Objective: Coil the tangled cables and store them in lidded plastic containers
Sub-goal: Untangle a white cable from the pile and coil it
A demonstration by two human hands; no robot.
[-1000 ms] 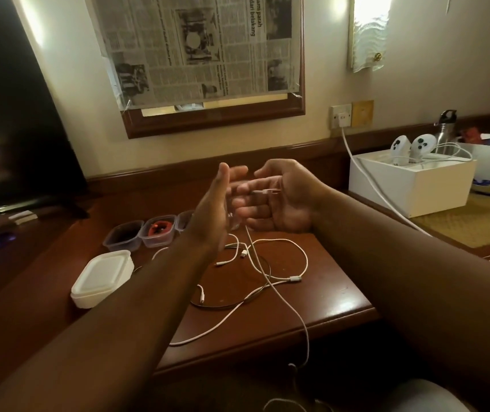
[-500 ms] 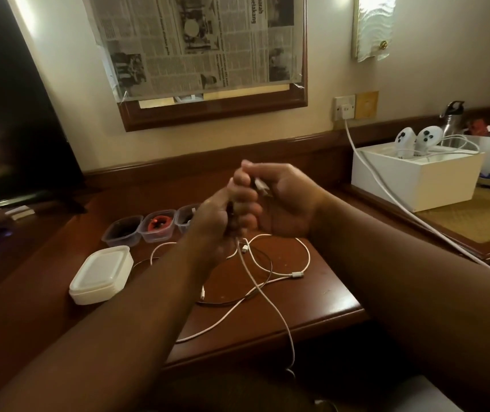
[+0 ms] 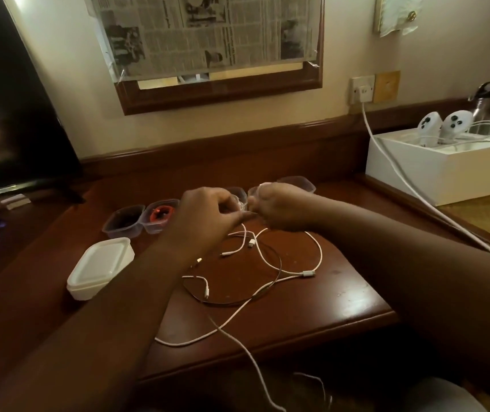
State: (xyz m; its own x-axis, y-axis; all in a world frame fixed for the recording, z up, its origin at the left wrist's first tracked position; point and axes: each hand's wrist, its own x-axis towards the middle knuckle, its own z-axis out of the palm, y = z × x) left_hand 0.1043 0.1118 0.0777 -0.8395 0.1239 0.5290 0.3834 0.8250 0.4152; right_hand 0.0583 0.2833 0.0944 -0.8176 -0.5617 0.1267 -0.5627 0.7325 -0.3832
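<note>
Two open tubs [image 3: 125, 221] | red coil [image 3: 162, 213] in second | lidded tub [image 3: 101, 267] beside

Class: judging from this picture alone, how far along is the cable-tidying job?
Done: one clear tub holds a coiled red cable, and the tub beside it something dark. In hand: left hand and right hand grip white cable over the row. Left: tangled cables on the desk; no lids on the tubs.

Newspaper [image 3: 208, 34] taped over the framed panel: columns of print are seen, but no word can be read.
</note>
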